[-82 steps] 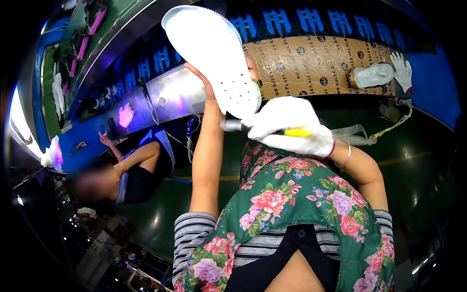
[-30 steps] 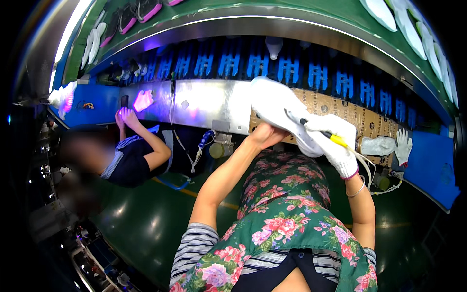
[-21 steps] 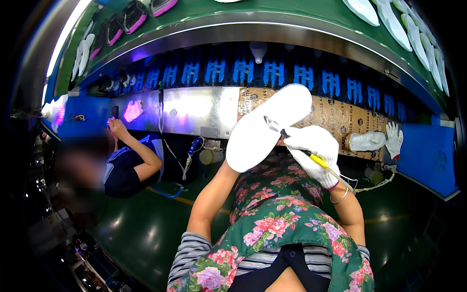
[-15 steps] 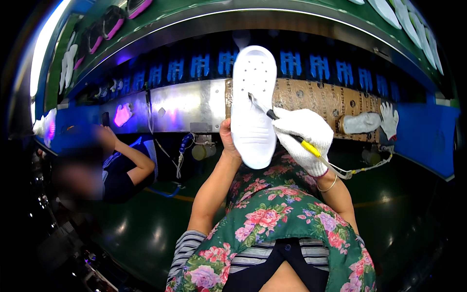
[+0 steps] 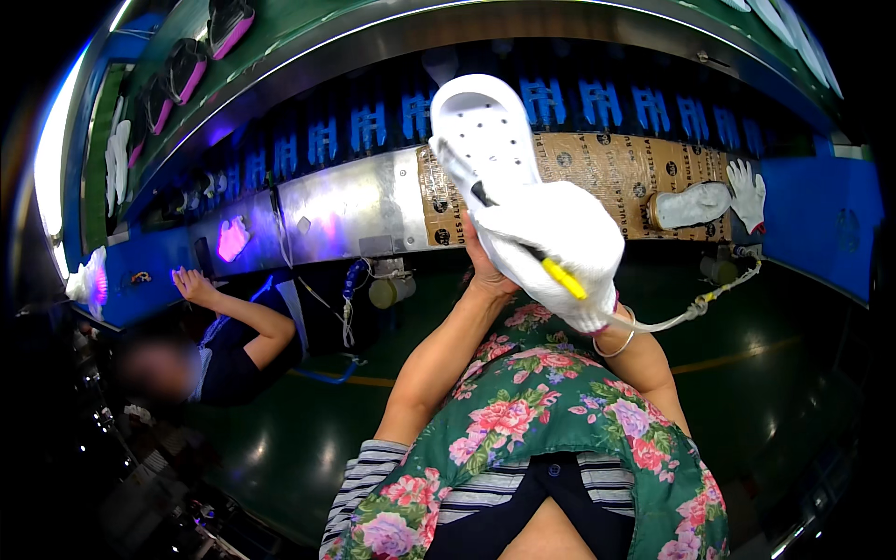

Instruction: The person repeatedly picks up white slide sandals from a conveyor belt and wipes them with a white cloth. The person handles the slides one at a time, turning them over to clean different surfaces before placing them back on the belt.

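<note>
A white clog with several small holes in its toe stands out in front of me, over the bench edge. My bare left hand grips it from below at the near end, most of the fingers hidden behind it. My right hand, in a white knitted glove, is closed round a pen-shaped tool with a yellow section and a cable. The gloved hand covers the clog's near part. A dark tip shows beside the glove, against the clog; its exact contact cannot be made out.
Brown printed cardboard covers the bench's right part; a foot form and white glove lie there. The metal bench top runs left, with blue racks behind. A cable trails right. Another person's arm is at left.
The clog has turned from its flat face to show its rimmed toe. My gloved hand has moved in over its near part, and my left hand has shifted right beneath it.
</note>
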{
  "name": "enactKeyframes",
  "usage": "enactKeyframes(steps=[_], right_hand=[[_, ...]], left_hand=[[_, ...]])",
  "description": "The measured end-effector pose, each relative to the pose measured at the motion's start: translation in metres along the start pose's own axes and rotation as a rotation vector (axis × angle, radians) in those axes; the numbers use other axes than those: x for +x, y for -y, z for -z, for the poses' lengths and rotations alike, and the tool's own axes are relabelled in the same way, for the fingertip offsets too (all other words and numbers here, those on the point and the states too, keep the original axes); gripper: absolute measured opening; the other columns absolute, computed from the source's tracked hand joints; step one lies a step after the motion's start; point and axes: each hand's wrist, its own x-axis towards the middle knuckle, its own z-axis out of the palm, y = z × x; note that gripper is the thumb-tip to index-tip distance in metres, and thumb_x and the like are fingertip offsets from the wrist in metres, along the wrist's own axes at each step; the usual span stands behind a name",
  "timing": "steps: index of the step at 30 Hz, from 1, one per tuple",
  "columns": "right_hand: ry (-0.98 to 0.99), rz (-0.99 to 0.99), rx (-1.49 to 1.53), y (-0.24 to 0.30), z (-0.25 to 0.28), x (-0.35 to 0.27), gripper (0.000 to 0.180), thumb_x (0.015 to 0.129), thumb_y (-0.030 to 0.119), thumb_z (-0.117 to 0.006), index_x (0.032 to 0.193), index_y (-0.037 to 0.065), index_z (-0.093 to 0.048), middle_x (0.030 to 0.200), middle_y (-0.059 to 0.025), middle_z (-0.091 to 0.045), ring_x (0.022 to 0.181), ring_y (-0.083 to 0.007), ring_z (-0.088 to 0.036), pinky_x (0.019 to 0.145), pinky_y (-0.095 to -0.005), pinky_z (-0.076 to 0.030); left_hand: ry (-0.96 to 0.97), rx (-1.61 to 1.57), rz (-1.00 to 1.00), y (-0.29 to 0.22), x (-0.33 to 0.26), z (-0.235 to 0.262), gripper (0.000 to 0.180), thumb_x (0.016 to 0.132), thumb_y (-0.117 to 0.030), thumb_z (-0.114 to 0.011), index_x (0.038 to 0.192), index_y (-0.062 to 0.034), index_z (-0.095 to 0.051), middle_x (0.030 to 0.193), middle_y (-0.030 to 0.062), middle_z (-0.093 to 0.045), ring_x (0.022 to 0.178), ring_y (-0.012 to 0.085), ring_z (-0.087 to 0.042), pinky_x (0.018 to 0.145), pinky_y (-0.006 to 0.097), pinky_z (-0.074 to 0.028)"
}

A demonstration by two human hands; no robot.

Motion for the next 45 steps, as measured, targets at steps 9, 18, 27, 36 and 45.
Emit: enactKeyframes(steps=[9, 18, 27, 36, 45], right_hand=[[0.034, -0.025, -0.038, -0.011, 0.001, -0.017, 0.027, 0.076, 0.003, -0.078, 0.102, 0.008, -0.079, 0.102, -0.0083, -0.077, 0.094, -0.0249, -0.072, 0.085, -0.0349, -0.056], [-0.068, -0.256, 0.201, -0.008, -0.011, -0.029, 0.02, 0.079, -0.003, -0.076, 0.098, 0.003, -0.078, 0.099, -0.0089, -0.077, 0.091, -0.0198, -0.073, 0.088, -0.0342, -0.056], [-0.044, -0.245, 0.161, -0.003, -0.01, -0.03, 0.023, 0.08, 0.005, -0.081, 0.103, 0.005, -0.079, 0.109, -0.0122, -0.075, 0.104, -0.0253, -0.07, 0.092, -0.0363, -0.053], [-0.023, -0.069, 0.023, -0.008, -0.003, -0.042, 0.024, 0.075, 0.002, -0.081, 0.097, 0.011, -0.08, 0.092, -0.0077, -0.076, 0.085, -0.0254, -0.072, 0.076, -0.035, -0.055], [0.018, -0.096, 0.036, -0.015, 0.007, -0.05, 0.013, 0.077, 0.001, -0.081, 0.089, 0.006, -0.077, 0.086, -0.0078, -0.074, 0.078, -0.023, -0.071, 0.071, -0.0328, -0.054]], left_hand=[[0.176, 0.077, -0.12, -0.019, 0.009, -0.011, 0.105, 0.084, -0.088, -0.037, 0.159, -0.0147, -0.024, 0.15, 0.0217, -0.045, 0.136, 0.0369, -0.049, 0.112, 0.054, -0.043], [0.313, -0.137, -0.112, -0.023, 0.033, -0.01, 0.114, 0.077, -0.097, -0.032, 0.155, -0.0146, -0.03, 0.143, 0.0148, -0.052, 0.117, 0.0413, -0.062, 0.098, 0.065, -0.051], [0.301, -0.319, -0.065, -0.017, 0.053, -0.01, 0.116, 0.074, -0.095, -0.042, 0.152, -0.0103, -0.037, 0.147, 0.011, -0.051, 0.117, 0.0429, -0.061, 0.095, 0.068, -0.052], [0.47, -0.309, -0.015, -0.029, 0.057, -0.01, 0.116, 0.07, -0.097, -0.047, 0.146, -0.0089, -0.047, 0.136, 0.0121, -0.06, 0.116, 0.0435, -0.061, 0.093, 0.069, -0.052], [0.628, -0.304, 0.044, -0.042, 0.06, -0.021, 0.121, 0.063, -0.099, -0.051, 0.144, -0.0082, -0.053, 0.126, 0.022, -0.063, 0.113, 0.0421, -0.061, 0.097, 0.064, -0.049]])
